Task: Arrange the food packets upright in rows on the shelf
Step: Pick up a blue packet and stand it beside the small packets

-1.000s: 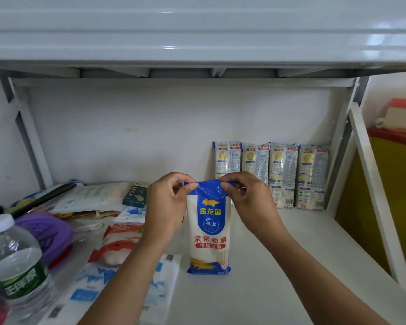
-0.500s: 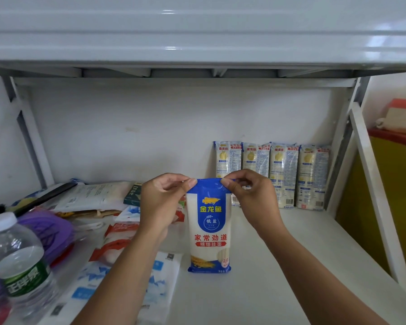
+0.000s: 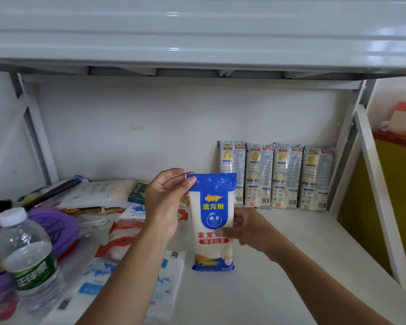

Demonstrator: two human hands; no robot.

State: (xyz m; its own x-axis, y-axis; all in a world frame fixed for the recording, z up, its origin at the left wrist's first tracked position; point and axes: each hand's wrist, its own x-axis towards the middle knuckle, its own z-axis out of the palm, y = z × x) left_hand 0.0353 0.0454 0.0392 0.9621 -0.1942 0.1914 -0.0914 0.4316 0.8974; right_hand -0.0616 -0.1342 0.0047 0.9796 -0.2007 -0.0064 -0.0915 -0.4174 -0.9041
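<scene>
Four packets (image 3: pixel 275 175) already stand in a far-right row on the shelf (image 3: pixel 291 242), your left hand (image 3: pixel 167 202) pinches the blue noodle packet's (image 3: pixel 212 221) top, right hand (image 3: pixel 249 228) clasping its middle, upright mid-shelf, with flat packets (image 3: pixel 124 233) left waiting.

A clear plastic water bottle (image 3: pixel 27 256) with a white cap and a green label stands at the near left. Just behind it lies a crumpled purple thing (image 3: pixel 56 225), partly hidden by the bottle. A small dark green box (image 3: pixel 138 191) sits farther back near the wall. Beyond the white frame on the right stands a yellow panel (image 3: pixel 403 207) with a red edge along its top.
</scene>
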